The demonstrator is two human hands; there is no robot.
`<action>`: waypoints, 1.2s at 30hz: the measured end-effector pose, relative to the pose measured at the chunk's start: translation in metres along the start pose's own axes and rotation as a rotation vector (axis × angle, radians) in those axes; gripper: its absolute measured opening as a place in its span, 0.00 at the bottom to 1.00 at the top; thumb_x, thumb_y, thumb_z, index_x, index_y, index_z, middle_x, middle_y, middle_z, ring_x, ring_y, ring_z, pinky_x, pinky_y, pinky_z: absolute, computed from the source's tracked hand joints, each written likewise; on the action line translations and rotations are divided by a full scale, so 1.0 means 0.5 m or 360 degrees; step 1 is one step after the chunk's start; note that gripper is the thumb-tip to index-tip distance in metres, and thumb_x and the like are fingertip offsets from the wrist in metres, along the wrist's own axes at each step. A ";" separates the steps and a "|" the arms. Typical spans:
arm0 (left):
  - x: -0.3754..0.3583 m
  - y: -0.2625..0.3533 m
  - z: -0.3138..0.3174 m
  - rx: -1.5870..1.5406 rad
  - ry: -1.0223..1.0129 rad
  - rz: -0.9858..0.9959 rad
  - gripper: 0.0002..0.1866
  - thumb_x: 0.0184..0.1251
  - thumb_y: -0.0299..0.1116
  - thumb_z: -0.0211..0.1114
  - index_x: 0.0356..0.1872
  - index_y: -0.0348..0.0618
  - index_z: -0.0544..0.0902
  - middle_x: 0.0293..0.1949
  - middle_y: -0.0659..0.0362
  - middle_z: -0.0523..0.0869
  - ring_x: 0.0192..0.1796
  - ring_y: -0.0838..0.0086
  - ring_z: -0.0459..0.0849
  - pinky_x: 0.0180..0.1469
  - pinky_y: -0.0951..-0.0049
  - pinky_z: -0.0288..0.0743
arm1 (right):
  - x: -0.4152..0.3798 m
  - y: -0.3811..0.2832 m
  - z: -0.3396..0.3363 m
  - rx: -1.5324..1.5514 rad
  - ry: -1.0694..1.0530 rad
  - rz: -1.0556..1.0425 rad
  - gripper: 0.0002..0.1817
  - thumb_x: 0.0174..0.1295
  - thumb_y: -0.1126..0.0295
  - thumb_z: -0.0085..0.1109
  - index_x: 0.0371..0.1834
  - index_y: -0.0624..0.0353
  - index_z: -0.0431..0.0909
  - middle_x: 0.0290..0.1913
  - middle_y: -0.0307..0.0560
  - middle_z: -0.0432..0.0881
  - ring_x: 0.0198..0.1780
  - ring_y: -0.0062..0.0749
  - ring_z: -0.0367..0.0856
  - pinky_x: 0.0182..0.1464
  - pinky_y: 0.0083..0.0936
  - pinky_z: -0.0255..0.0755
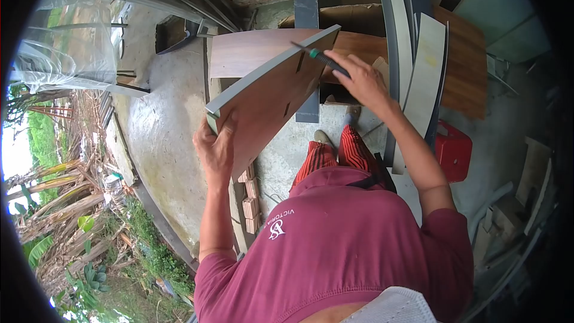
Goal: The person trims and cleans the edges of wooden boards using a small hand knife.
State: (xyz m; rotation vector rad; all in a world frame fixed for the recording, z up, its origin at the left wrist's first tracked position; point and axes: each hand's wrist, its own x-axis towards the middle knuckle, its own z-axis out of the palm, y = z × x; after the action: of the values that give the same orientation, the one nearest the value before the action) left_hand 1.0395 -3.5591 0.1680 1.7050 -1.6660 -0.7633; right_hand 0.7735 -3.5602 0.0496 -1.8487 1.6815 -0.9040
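Note:
My left hand [216, 143] grips the near left corner of a brown wood-look board [263, 110], thumb on its face. The board is tilted up on edge, its long grey edge facing upward and two short dark slots showing in its face. My right hand [363, 84] is closed around the black and green handle of a file [327, 61]. The file's thin dark blade lies across the board's grey edge near the far end.
Another brown board [245, 54] and a dark grey strip [307, 12] lie beyond. Long pale panels [426, 72] lean at the right, close to a red stool [452, 151]. Stacked bricks [250, 206] stand below the held board.

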 end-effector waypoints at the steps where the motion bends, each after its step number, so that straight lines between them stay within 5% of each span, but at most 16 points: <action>1: -0.001 -0.007 0.002 -0.0038 0.0027 0.0007 0.14 0.55 0.36 0.63 0.34 0.34 0.78 0.23 0.63 0.78 0.28 0.83 0.71 0.32 0.80 0.67 | 0.007 0.046 0.009 -0.0027 0.0025 0.0092 0.24 0.55 0.71 0.54 0.57 0.42 0.66 0.34 0.48 0.74 0.35 0.43 0.76 0.37 0.34 0.71; 5: -0.008 -0.002 0.008 -0.0132 0.0053 0.0016 0.14 0.54 0.37 0.64 0.33 0.34 0.78 0.23 0.64 0.77 0.28 0.84 0.70 0.32 0.80 0.67 | 0.020 0.279 0.076 -0.0167 0.0095 0.0368 0.23 0.54 0.70 0.53 0.55 0.47 0.65 0.39 0.57 0.75 0.42 0.55 0.74 0.39 0.41 0.70; 9: -0.014 -0.004 0.010 -0.0120 0.0069 0.0023 0.15 0.54 0.37 0.65 0.34 0.34 0.79 0.25 0.64 0.78 0.29 0.84 0.71 0.33 0.81 0.67 | -0.033 0.429 0.134 -0.0275 0.0239 0.0770 0.23 0.54 0.68 0.55 0.55 0.50 0.66 0.32 0.53 0.75 0.34 0.45 0.77 0.31 0.33 0.71; 11: -0.012 0.005 0.013 -0.0177 0.0071 0.0016 0.15 0.55 0.37 0.65 0.36 0.34 0.79 0.27 0.63 0.80 0.32 0.84 0.72 0.36 0.81 0.67 | -0.076 0.419 0.127 0.1144 0.0268 0.1401 0.20 0.55 0.66 0.55 0.51 0.55 0.67 0.26 0.41 0.72 0.26 0.25 0.73 0.24 0.22 0.67; 12: -0.001 0.007 0.014 -0.0187 0.0067 0.0038 0.15 0.55 0.37 0.65 0.36 0.34 0.79 0.27 0.63 0.80 0.32 0.84 0.72 0.36 0.81 0.67 | -0.101 0.419 0.123 0.1463 0.0282 0.1450 0.18 0.55 0.65 0.55 0.48 0.56 0.66 0.25 0.37 0.70 0.24 0.19 0.69 0.23 0.18 0.64; 13: 0.014 0.008 0.012 -0.0194 0.0061 0.0019 0.15 0.55 0.37 0.64 0.37 0.34 0.78 0.28 0.63 0.80 0.33 0.83 0.73 0.37 0.81 0.67 | -0.127 0.413 0.115 0.1782 0.0293 0.1484 0.16 0.56 0.64 0.55 0.44 0.57 0.66 0.24 0.33 0.67 0.23 0.13 0.65 0.22 0.15 0.61; 15: 0.046 0.021 0.010 -0.0225 0.0030 0.0035 0.15 0.57 0.35 0.63 0.40 0.34 0.78 0.31 0.61 0.81 0.35 0.82 0.73 0.39 0.81 0.67 | -0.175 0.396 0.089 0.1718 0.0381 0.1498 0.09 0.57 0.65 0.54 0.36 0.54 0.67 0.22 0.32 0.67 0.22 0.15 0.67 0.22 0.17 0.63; 25: 0.230 0.148 0.041 -0.0041 -0.0147 0.0616 0.14 0.57 0.35 0.62 0.40 0.34 0.78 0.30 0.60 0.81 0.33 0.83 0.74 0.38 0.80 0.68 | -0.321 0.324 0.008 0.1483 0.0570 0.1343 0.13 0.57 0.63 0.54 0.39 0.57 0.66 0.23 0.33 0.67 0.25 0.16 0.67 0.26 0.17 0.63; 31: 0.262 0.088 0.153 0.0285 -0.0155 0.1062 0.16 0.55 0.34 0.65 0.44 0.39 0.78 0.22 0.57 0.81 0.22 0.82 0.74 0.23 0.79 0.69 | -0.336 0.268 0.010 0.1541 0.0636 0.1400 0.14 0.57 0.61 0.55 0.40 0.56 0.66 0.26 0.33 0.67 0.26 0.16 0.67 0.28 0.17 0.63; 36: 0.217 0.005 0.222 0.0207 -0.0178 0.1170 0.22 0.47 0.31 0.69 0.47 0.46 0.76 0.23 0.53 0.80 0.19 0.75 0.76 0.24 0.73 0.73 | -0.344 0.248 0.013 0.1498 0.0608 0.1375 0.17 0.55 0.59 0.57 0.41 0.56 0.67 0.22 0.33 0.67 0.24 0.17 0.66 0.27 0.18 0.64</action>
State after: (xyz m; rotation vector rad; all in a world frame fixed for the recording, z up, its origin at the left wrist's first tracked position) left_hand 0.9559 -3.6720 0.1017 0.9951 -2.2473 -0.3984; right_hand 0.6905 -3.4071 -0.0711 -0.2926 1.5714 -1.3296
